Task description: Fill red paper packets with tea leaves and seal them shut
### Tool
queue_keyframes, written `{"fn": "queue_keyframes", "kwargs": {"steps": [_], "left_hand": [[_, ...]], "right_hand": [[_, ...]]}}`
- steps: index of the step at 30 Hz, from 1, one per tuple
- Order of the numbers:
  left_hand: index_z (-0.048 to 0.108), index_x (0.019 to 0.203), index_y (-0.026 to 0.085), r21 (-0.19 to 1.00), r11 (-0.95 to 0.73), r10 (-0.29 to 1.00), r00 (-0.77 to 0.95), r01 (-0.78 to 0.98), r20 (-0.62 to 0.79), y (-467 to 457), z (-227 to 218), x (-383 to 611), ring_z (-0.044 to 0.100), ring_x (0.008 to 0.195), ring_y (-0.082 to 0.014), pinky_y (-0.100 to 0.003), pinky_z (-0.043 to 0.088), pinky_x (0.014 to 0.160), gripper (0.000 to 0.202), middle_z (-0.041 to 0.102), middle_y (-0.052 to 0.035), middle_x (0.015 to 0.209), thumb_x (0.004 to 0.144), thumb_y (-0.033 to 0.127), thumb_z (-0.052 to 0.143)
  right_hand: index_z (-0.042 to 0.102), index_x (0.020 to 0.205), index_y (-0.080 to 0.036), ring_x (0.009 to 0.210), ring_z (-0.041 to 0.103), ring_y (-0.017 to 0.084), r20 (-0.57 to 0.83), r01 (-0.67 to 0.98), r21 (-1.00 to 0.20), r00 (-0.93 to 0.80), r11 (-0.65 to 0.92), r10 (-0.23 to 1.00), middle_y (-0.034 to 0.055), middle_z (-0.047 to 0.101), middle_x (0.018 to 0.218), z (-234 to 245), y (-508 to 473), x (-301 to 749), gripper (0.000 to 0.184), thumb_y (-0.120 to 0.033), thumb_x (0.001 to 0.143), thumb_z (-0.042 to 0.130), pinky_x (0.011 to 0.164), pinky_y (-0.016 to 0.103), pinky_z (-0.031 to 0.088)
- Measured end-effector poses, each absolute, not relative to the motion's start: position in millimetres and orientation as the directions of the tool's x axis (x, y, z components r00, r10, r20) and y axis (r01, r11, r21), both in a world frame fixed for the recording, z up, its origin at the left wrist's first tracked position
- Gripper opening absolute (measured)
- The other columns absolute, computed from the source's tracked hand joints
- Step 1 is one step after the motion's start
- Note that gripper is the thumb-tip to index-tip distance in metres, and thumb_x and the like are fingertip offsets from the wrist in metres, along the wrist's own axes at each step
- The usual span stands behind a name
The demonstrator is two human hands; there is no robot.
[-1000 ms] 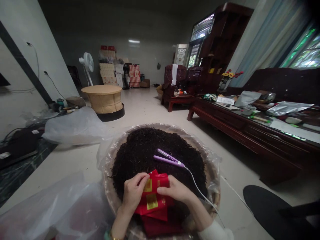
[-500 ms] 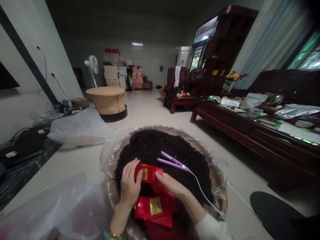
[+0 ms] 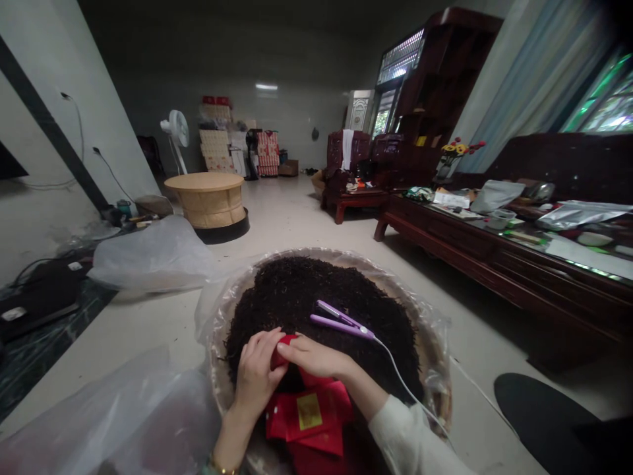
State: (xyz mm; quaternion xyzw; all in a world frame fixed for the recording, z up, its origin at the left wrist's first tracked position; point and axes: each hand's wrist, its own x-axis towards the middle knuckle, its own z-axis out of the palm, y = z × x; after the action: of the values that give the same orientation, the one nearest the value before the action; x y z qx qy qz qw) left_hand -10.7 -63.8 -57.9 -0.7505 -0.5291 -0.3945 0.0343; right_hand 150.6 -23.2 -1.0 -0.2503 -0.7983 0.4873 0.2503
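Observation:
My left hand and my right hand close together around a small red packet, which they mostly cover. Right below them, several shiny red packets lie in a loose pile, the top one bearing a gold square label. Under and beyond my hands, dark, dry leaves that look like tea fill a round woven basket lined with clear plastic. A purple flat iron rests on the leaves to the right of my hands, its jaws apart and its white cord running over the basket rim.
Clear plastic bags lie on the floor at the left. A long dark wooden table laden with bags and papers stands on the right. Farther off are a round wooden-topped stand, a white fan and stacked boxes.
My right hand has moved left toward my left hand. The red packet, earlier spread between them with its gold label showing, is now bunched up and mostly covered by my fingers.

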Motion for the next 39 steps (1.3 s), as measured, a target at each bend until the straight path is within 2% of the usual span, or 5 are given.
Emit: {"fn": "queue_keyframes", "kwargs": {"steps": [6, 9, 14, 24, 39], "left_hand": [[0.060, 0.109, 0.021, 0.555, -0.332, 0.768, -0.123, 0.763, 0.629, -59, -58, -30, 0.061, 0.094, -0.0228, -0.039, 0.050, 0.085, 0.034, 0.067, -0.0066, 0.102, 0.075, 0.023, 0.060], [0.061, 0.106, 0.020, 0.625, -0.254, 0.759, -0.248, 0.739, 0.602, -58, -57, -35, 0.062, 0.090, -0.0225, -0.039, 0.051, 0.084, 0.034, 0.065, -0.0075, 0.099, 0.075, 0.032, 0.062], [0.061, 0.106, 0.018, 0.674, -0.194, 0.738, -0.346, 0.713, 0.579, -56, -59, -37, 0.063, 0.087, -0.0236, -0.039, 0.053, 0.080, 0.042, 0.063, -0.0086, 0.096, 0.070, 0.039, 0.065], [0.061, 0.107, 0.016, 0.697, -0.152, 0.748, -0.379, 0.700, 0.545, -56, -61, -42, 0.063, 0.086, -0.0244, -0.039, 0.053, 0.079, 0.047, 0.063, -0.0099, 0.096, 0.069, 0.043, 0.065], [0.060, 0.108, 0.017, 0.732, -0.187, 0.776, -0.358, 0.655, 0.518, -45, -52, -32, 0.064, 0.085, -0.0226, -0.037, 0.053, 0.078, 0.046, 0.063, -0.0088, 0.095, 0.069, 0.041, 0.066]], "right_hand": [[0.069, 0.098, -0.015, 0.102, 0.063, 0.022, 0.148, 0.043, -0.978, -0.549, 0.204, 0.822, 0.0102, 0.070, 0.101, 6, -3, 161, 0.065, -0.062, 0.091, 0.025, 0.095, 0.041, 0.045], [0.054, 0.126, -0.016, 0.124, 0.047, 0.026, 0.169, 0.307, -0.892, -0.453, 0.331, 0.875, 0.0163, 0.053, 0.132, -11, 8, 157, 0.059, -0.058, 0.085, 0.046, 0.104, 0.047, 0.036], [0.023, 0.146, -0.014, 0.140, 0.007, 0.042, -0.031, 0.723, -0.526, -0.544, 0.449, 0.839, 0.0255, 0.011, 0.152, -34, 17, 127, 0.099, -0.059, 0.069, 0.067, 0.107, 0.060, 0.018], [0.058, 0.113, -0.021, 0.105, 0.051, 0.033, 0.182, 0.729, -0.098, -0.656, 0.678, 0.732, 0.0159, 0.057, 0.113, -33, 4, 121, 0.055, -0.061, 0.076, 0.059, 0.083, 0.048, 0.044], [0.058, 0.107, -0.020, 0.096, 0.050, 0.028, 0.094, 0.692, -0.084, -0.711, 0.717, 0.697, 0.0110, 0.055, 0.107, -26, 14, 143, 0.050, -0.056, 0.072, 0.065, 0.075, 0.037, 0.045]]}}
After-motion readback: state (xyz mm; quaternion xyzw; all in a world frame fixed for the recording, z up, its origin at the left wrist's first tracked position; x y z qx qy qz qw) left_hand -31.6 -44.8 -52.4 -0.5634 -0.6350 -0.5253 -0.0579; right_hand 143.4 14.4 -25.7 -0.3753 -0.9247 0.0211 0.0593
